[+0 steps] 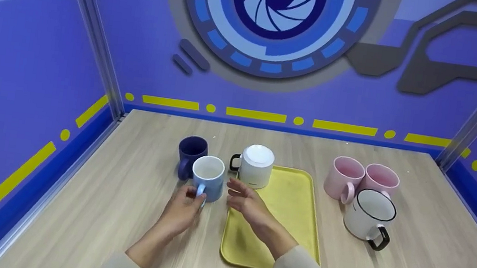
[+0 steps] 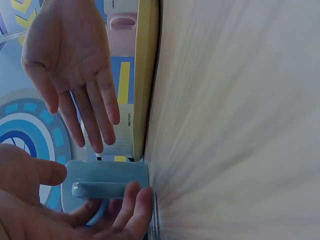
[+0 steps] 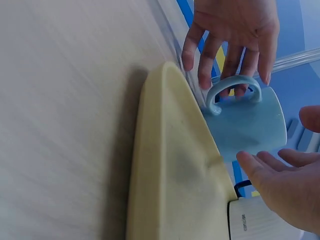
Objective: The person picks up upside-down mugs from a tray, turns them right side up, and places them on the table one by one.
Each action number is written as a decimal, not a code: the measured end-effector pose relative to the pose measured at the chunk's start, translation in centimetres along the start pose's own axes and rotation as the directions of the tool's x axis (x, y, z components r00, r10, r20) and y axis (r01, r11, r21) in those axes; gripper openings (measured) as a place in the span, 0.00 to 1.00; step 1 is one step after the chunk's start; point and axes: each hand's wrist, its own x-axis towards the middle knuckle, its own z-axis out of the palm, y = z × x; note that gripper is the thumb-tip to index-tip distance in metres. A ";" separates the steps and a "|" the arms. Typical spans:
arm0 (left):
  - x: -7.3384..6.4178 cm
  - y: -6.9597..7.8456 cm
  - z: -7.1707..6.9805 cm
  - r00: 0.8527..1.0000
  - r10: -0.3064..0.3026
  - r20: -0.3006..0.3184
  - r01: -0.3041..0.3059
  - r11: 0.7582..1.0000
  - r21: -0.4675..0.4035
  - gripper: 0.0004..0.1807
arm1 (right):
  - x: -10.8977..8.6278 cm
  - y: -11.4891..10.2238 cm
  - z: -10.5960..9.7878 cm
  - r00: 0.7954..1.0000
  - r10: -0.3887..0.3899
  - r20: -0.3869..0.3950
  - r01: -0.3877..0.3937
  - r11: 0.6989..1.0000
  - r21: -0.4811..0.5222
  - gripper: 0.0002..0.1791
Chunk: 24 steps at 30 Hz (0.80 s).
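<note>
A light blue mug point(image 1: 212, 186) stands upright on the table just left of the yellow tray point(image 1: 290, 214), its handle facing me. My left hand point(image 1: 180, 211) is at that handle; the left wrist view shows its thumb held apart and its fingertips point(image 2: 131, 200) beside the handle. On the mug's other side, my right hand point(image 1: 252, 206) holds nothing, its fingers extended and palm turned toward the mug, over the tray's left edge. A white mug point(image 1: 255, 173) with a black handle sits upside down on the tray's far left corner. Behind the light blue mug is a navy mug point(image 1: 184, 157).
Right of the tray, two pink mugs point(image 1: 337, 181) stand side by side. A white mug with a black rim point(image 1: 363, 222) is in front of them, its black handle toward me. Printed blue panels point(image 1: 139, 47) wall the table at the back and sides.
</note>
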 end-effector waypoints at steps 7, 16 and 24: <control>-1.0 1.6 0.6 0.968 0.159 -0.195 -0.135 0.982 0.128 0.14 | 0.8 0.5 -0.7 0.995 0.018 -0.095 -0.017 1.000 0.010 0.34; -0.5 3.9 3.5 0.966 0.258 -0.033 -0.257 0.966 0.025 0.10 | 1.4 0.6 -1.5 0.954 0.027 -0.300 -0.029 1.000 0.000 0.27; 1.6 4.9 6.8 0.988 0.153 0.025 -0.152 0.987 -0.048 0.21 | 1.7 0.2 -3.0 0.845 0.079 -0.529 -0.074 0.997 0.031 0.18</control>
